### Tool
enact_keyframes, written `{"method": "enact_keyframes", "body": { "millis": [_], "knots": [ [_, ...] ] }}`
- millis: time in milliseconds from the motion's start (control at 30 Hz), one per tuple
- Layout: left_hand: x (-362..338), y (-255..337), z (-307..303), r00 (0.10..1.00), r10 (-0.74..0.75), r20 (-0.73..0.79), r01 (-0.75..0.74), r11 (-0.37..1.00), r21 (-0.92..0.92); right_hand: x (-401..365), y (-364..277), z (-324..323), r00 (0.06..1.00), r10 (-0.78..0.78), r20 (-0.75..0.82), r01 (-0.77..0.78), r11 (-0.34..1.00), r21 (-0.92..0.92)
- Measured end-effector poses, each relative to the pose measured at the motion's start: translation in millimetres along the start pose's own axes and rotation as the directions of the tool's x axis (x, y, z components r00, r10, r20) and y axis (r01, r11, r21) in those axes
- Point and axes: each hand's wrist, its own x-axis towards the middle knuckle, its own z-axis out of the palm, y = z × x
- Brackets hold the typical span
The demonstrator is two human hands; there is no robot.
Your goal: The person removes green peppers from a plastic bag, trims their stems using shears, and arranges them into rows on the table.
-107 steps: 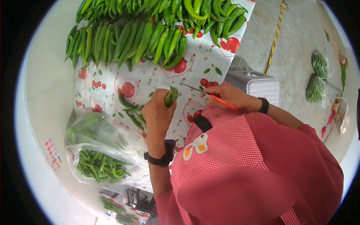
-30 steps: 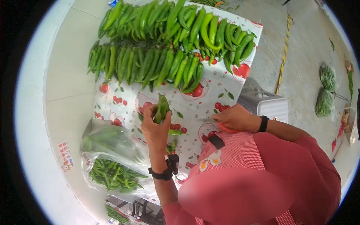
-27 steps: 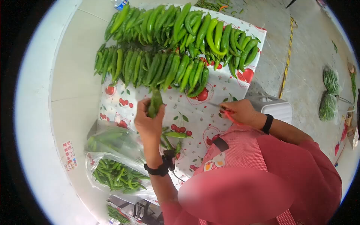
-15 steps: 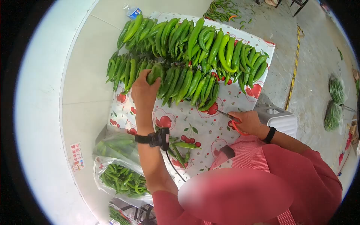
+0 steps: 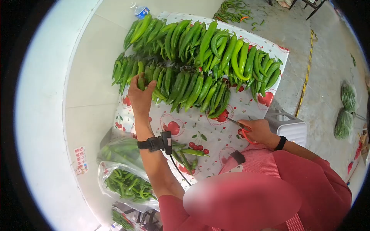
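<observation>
My left hand [image 5: 140,94] is at the left part of the lower row of green peppers [image 5: 187,90], its thumb and fingers closed around one pepper [image 5: 141,79]. A second row of peppers [image 5: 212,42] lies above it on the cherry-patterned cloth [image 5: 185,127]. In my right hand [image 5: 259,131], near the cloth's lower right edge, are scissors [image 5: 246,135] with red-orange handles. Their blades point toward the right end of the lower row without touching a pepper.
A plastic bag of green peppers [image 5: 127,184] is at the lower left, near a few loose peppers [image 5: 185,158]. A white stool [image 5: 289,125] stands at the right. A bottle [image 5: 141,10] lies beyond the table's upper left corner.
My left hand has moved left along the lower row, from one pepper to another. My right hand still holds the scissors in nearly the same place. The view has shifted slightly.
</observation>
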Motion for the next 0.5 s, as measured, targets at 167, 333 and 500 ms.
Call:
{"method": "enact_keyframes", "body": {
  "millis": [167, 333, 500],
  "knots": [
    [9, -7, 13, 0.985, 0.170, 0.038, -0.170, 0.886, 0.431, -1, 4, 3, 1.000, -0.011, -0.028, 0.012, 0.999, 0.031],
    [6, -21, 30, 0.962, 0.259, 0.089, -0.266, 0.810, 0.523, -2, 1, 2, 0.998, -0.029, -0.050, 0.031, 0.999, 0.035],
    [0, -14, 25, 0.971, 0.210, 0.116, -0.240, 0.854, 0.461, -3, 1, 9, 0.987, -0.060, -0.152, 0.054, 0.998, -0.040]
  ]
}}
